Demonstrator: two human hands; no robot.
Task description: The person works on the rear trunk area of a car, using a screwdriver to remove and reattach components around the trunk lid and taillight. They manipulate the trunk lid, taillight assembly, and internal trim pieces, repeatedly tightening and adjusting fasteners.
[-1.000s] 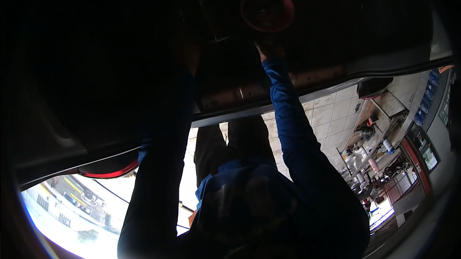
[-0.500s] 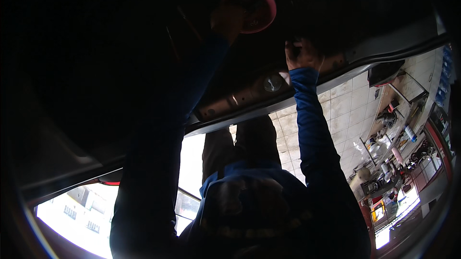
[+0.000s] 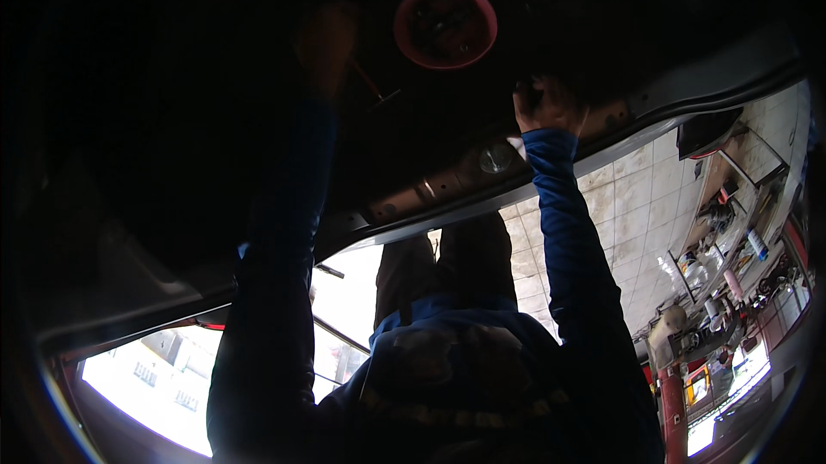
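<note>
A round pink bowl [image 3: 495, 30] with small shiny pieces in it lies on the dark floor of what looks like a car's trunk. My left hand [image 3: 327, 43] is left of the bowl, dim and smeared by motion; its fingers cannot be made out. Beside that hand, a thin rod-like tool [image 3: 387, 99] lies or hangs, partly lost in the dark. Just inside the trunk's edge is my right hand [image 3: 551, 110], fingers curled in, with a dark thing or shadow between them that I cannot make out.
A metal sill [image 3: 413, 197] with a round silvery piece [image 3: 495, 159] runs along the trunk opening, below my arms. Beyond it are pale floor tiles [image 3: 615, 193] and, at the right, a cluttered rack or bench of parts and bottles [image 3: 723, 292]. The deep trunk is almost black.
My left hand has left the bowl and moved to the left. The bowl stands uncovered. My right hand keeps nearly the same place and curl; the whole view has shifted slightly.
</note>
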